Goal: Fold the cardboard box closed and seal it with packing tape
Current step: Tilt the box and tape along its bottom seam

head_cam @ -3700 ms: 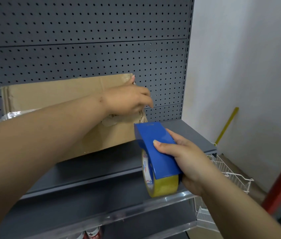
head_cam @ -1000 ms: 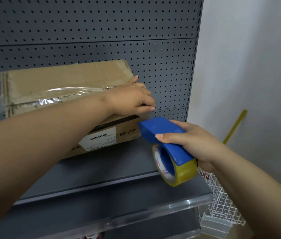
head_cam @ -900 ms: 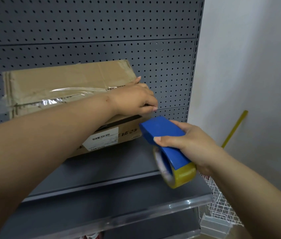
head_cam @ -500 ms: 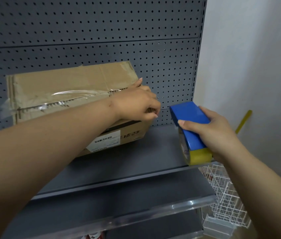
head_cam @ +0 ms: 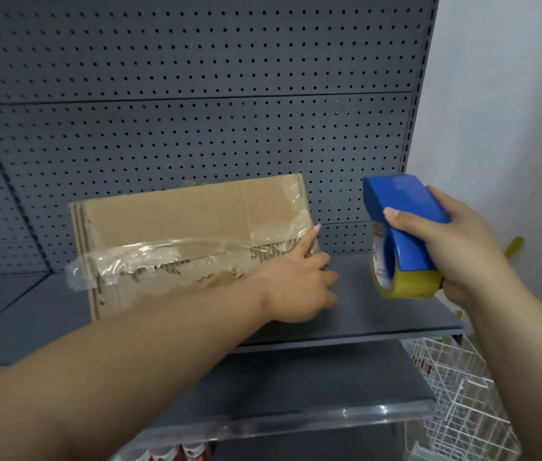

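Two hands are in view. We note the left hand, forefinger straight and pressing the right end of the tape strip onto the cardboard box, its other fingers curled and holding nothing. The right hand grips the tape dispenser above the right edge of the shelf, apart from the box. The box sits mid-shelf against the pegboard. Risks, as we judge them: the strip is wrinkled and its left tail hangs loose, so the seam may lift.

Head-height view, close, facing shelf.
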